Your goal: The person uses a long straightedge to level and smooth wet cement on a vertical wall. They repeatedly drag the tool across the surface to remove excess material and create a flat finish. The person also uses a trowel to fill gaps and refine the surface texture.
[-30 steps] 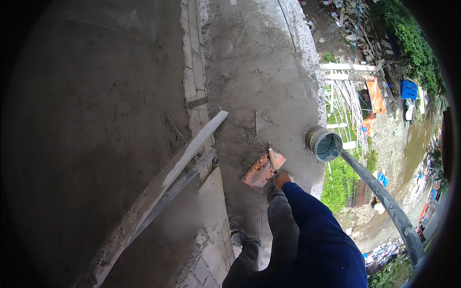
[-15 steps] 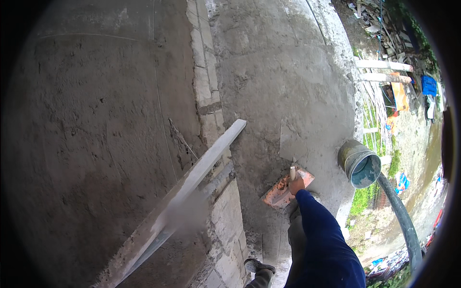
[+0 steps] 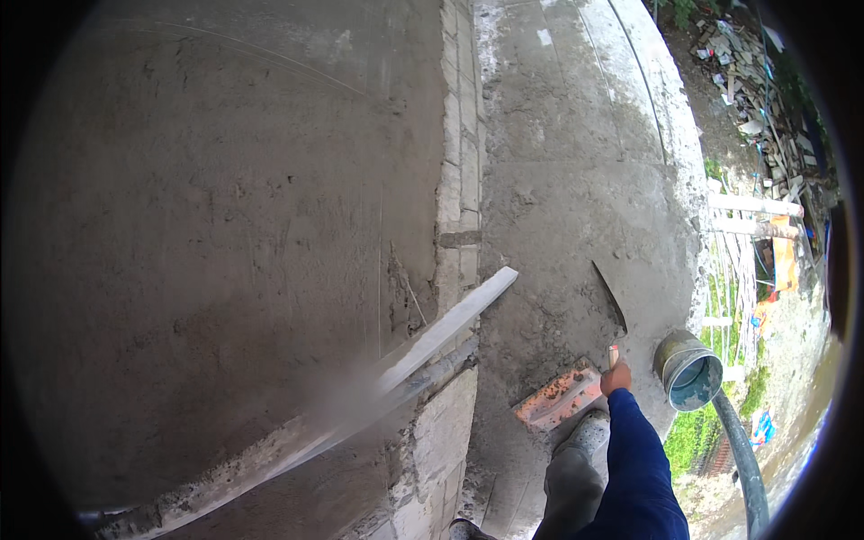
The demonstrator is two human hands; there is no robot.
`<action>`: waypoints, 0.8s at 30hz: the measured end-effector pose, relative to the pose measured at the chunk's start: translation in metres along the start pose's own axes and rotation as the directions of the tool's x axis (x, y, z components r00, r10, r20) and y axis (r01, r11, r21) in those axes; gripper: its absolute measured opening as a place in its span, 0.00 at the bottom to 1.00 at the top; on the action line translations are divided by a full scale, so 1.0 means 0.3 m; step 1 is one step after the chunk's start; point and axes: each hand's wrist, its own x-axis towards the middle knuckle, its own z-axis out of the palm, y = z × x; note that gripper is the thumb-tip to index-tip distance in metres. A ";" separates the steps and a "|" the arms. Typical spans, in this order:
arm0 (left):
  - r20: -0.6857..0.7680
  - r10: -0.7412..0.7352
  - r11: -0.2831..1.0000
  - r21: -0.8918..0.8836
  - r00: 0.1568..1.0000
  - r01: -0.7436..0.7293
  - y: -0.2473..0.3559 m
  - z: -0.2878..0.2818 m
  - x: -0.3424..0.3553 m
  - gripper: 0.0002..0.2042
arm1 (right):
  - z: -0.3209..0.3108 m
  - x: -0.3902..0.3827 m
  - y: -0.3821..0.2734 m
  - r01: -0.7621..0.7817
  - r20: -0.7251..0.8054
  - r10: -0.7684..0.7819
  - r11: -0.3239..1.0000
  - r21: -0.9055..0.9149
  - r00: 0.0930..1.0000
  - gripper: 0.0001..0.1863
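Note:
My right hand (image 3: 616, 380) is closed on the handle of a steel trowel (image 3: 613, 355), whose blade stretches forward over rough grey mortar (image 3: 549, 234), showing as a thin dark edge. Just left of that hand a pink, mortar-spotted plastic float (image 3: 544, 405) lies beside my boot (image 3: 587, 435). A grey bucket (image 3: 688, 373) stands to the hand's right at the ledge's outer edge. A long pale straightedge (image 3: 463, 319) lies diagonally across the blockwork border at left. My left hand is out of sight.
A large grey plastered surface (image 3: 225, 225) fills the left, bordered by blockwork (image 3: 457, 171). Beyond the ledge's pale edge (image 3: 679, 108), lower ground holds rubble (image 3: 747, 99), white poles (image 3: 751, 203), orange sheeting and grass. A thick pipe (image 3: 738, 459) descends behind the bucket.
My view has shifted, so the scene sits further right and lower. The trowel has moved forward from over the float, its blade now stretched out on the mortar.

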 end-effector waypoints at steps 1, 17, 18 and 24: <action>-0.039 -0.062 0.997 -0.040 0.997 0.061 -0.024 0.003 0.017 0.30 | -0.031 -0.045 -0.019 0.059 0.010 -0.059 0.998 0.024 0.998 0.18; 0.245 0.309 0.937 0.087 0.919 -0.338 -0.054 0.110 -0.087 0.19 | -0.771 -0.911 -0.353 0.389 0.211 -0.399 0.917 0.088 0.892 0.22; 0.256 0.348 0.912 0.132 0.902 -0.389 -0.083 0.095 -0.084 0.18 | -0.866 -0.936 -0.428 0.366 0.250 -0.392 0.919 0.148 0.885 0.18; 0.217 0.402 0.883 0.164 0.889 -0.439 -0.031 0.092 -0.096 0.14 | -1.570 -1.523 -1.110 0.774 0.025 -0.807 0.574 0.270 0.590 0.19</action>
